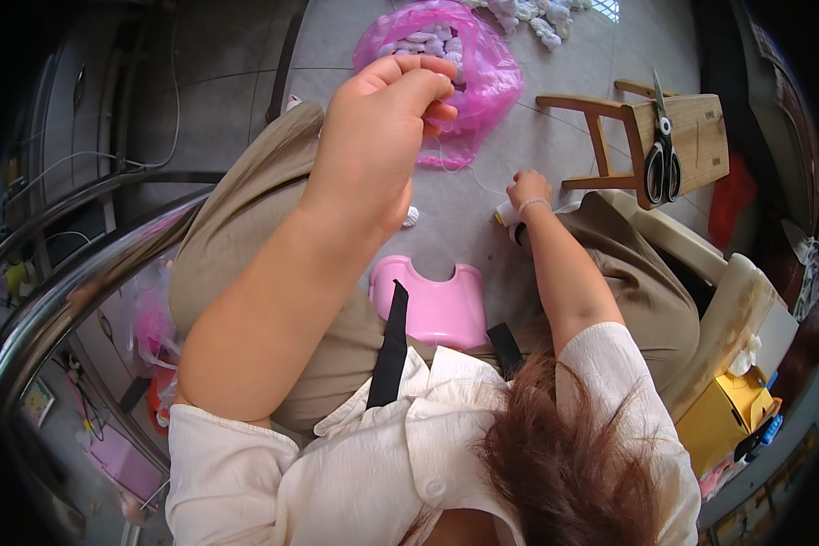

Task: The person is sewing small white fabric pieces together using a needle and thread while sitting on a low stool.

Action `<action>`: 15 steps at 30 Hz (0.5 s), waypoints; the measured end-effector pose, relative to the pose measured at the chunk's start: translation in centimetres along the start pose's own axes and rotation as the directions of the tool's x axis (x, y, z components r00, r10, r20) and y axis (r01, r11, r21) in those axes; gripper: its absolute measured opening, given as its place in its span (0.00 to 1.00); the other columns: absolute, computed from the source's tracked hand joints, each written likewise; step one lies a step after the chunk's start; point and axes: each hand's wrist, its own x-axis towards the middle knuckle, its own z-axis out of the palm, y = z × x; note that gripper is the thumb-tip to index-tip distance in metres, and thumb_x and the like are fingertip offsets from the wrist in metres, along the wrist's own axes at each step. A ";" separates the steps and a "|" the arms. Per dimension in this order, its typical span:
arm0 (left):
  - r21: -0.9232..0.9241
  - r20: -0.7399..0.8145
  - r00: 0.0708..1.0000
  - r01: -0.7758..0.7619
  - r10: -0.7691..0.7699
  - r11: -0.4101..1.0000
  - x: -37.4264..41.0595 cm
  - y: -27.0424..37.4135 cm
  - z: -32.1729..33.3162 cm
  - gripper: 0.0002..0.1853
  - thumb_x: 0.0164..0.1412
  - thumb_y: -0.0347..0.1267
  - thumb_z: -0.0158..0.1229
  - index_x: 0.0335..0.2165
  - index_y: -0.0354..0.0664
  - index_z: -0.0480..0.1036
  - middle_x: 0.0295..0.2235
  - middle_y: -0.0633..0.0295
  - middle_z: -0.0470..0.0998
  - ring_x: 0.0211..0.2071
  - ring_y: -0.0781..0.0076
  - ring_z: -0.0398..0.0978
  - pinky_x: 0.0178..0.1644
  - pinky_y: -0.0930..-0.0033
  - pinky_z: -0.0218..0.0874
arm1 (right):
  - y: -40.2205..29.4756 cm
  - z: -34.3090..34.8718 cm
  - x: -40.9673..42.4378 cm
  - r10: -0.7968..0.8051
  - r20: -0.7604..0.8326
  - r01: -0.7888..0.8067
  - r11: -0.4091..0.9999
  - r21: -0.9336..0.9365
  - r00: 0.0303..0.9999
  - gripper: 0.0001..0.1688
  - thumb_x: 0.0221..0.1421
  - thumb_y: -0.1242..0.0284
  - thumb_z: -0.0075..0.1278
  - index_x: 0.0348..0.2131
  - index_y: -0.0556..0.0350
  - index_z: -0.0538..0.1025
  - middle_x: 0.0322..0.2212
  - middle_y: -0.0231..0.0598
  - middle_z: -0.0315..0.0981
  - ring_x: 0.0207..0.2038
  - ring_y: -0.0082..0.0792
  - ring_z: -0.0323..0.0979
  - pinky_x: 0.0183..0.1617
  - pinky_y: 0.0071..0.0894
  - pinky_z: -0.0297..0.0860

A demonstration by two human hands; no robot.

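My left hand [392, 102] is raised in front of me, its thumb and fingers pinched together. A thin white thread [474, 176] hangs in a loose curve from below these fingers toward my right hand [529, 189]. That right hand is lower, beside my knee, with curled fingers over a white spool [508, 213] that shows a yellow edge. Whether it grips the spool or the thread is hidden. Behind my left hand, a pink plastic bag [495, 82] stands open on the floor, holding pale lilac and white crocheted pieces [437, 42].
Scissors [663, 153] lie on a wooden stool [699, 140] at the right. A pink plastic stool [443, 304] is between my legs. More crocheted pieces [549, 17] lie on the floor beyond the bag. A metal rail [75, 293] curves along the left; a yellow box [720, 416] stands at lower right.
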 end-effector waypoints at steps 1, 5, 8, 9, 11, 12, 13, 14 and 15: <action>-0.001 -0.006 1.000 0.005 -0.005 1.000 -0.1 0.0 0.0 0.09 0.55 0.27 0.50 0.35 0.35 0.70 0.29 0.62 0.71 0.31 0.76 0.68 0.38 0.74 0.57 | 0.0 0.4 -0.5 -0.074 -0.023 0.070 0.989 -0.131 0.997 0.18 0.44 0.65 0.52 0.37 0.52 0.76 0.35 0.43 0.73 0.39 0.43 0.71 0.42 0.37 0.66; -0.015 -0.040 0.999 0.007 -0.007 1.000 -0.5 0.0 -0.1 0.08 0.54 0.26 0.49 0.34 0.35 0.70 0.29 0.63 0.71 0.30 0.76 0.67 0.39 0.74 0.56 | -3.8 1.3 0.3 -0.054 -0.319 0.141 0.956 0.258 0.946 0.19 0.46 0.63 0.52 0.38 0.51 0.75 0.38 0.41 0.72 0.40 0.42 0.70 0.43 0.37 0.66; -0.011 -0.056 0.997 0.047 -0.047 0.999 -0.4 -0.4 -0.3 0.07 0.54 0.26 0.49 0.34 0.35 0.69 0.29 0.63 0.71 0.30 0.76 0.67 0.39 0.74 0.56 | -9.4 -0.5 3.0 0.238 -0.179 -0.060 0.743 0.667 0.955 0.17 0.46 0.63 0.53 0.34 0.52 0.77 0.35 0.42 0.74 0.37 0.42 0.72 0.41 0.37 0.67; -0.008 -0.051 0.996 0.070 -0.070 0.998 -0.2 -0.5 -0.1 0.07 0.54 0.26 0.49 0.34 0.35 0.69 0.29 0.63 0.70 0.30 0.76 0.67 0.39 0.74 0.56 | -10.4 -0.9 4.4 0.355 -0.072 -0.189 0.646 0.740 0.932 0.16 0.45 0.63 0.54 0.33 0.53 0.77 0.34 0.43 0.74 0.37 0.42 0.72 0.41 0.37 0.67; -0.018 -0.053 0.995 0.086 -0.087 0.996 0.1 -1.0 0.0 0.07 0.54 0.26 0.49 0.34 0.35 0.69 0.28 0.63 0.70 0.30 0.77 0.67 0.39 0.75 0.56 | -11.6 -1.7 6.3 0.509 0.057 -0.347 0.497 0.795 0.859 0.16 0.45 0.62 0.54 0.31 0.54 0.78 0.32 0.44 0.75 0.35 0.43 0.73 0.40 0.38 0.68; -0.011 -0.062 0.993 0.099 -0.100 0.995 0.3 -1.1 0.0 0.07 0.54 0.26 0.49 0.34 0.35 0.69 0.28 0.64 0.70 0.30 0.77 0.67 0.39 0.75 0.56 | -12.1 -2.0 7.1 0.565 0.069 -0.385 0.463 0.799 0.822 0.16 0.45 0.62 0.54 0.30 0.54 0.78 0.32 0.45 0.75 0.35 0.43 0.74 0.40 0.38 0.68; -0.004 -0.069 0.991 0.113 -0.113 0.994 0.4 -1.2 0.0 0.07 0.55 0.26 0.49 0.34 0.35 0.69 0.28 0.64 0.70 0.30 0.77 0.67 0.38 0.75 0.56 | -12.4 -2.2 7.7 0.620 0.082 -0.421 0.424 0.801 0.780 0.16 0.44 0.62 0.54 0.29 0.55 0.78 0.31 0.45 0.76 0.34 0.43 0.74 0.40 0.38 0.68; 0.000 -0.073 0.988 0.135 -0.135 0.991 0.6 -1.3 0.1 0.07 0.55 0.26 0.49 0.34 0.36 0.70 0.29 0.64 0.71 0.31 0.78 0.67 0.38 0.76 0.56 | -12.3 -2.5 8.2 0.638 0.112 -0.429 0.368 0.825 0.762 0.14 0.45 0.63 0.53 0.29 0.54 0.78 0.30 0.45 0.76 0.34 0.44 0.74 0.41 0.40 0.68; 0.013 -0.078 0.986 0.150 -0.149 0.989 0.8 -1.5 0.0 0.07 0.55 0.26 0.49 0.34 0.36 0.70 0.29 0.64 0.71 0.31 0.78 0.67 0.38 0.76 0.56 | -12.6 -2.8 7.9 0.606 0.085 -0.387 0.387 0.837 0.791 0.14 0.44 0.64 0.53 0.28 0.55 0.78 0.28 0.44 0.76 0.33 0.42 0.74 0.39 0.38 0.68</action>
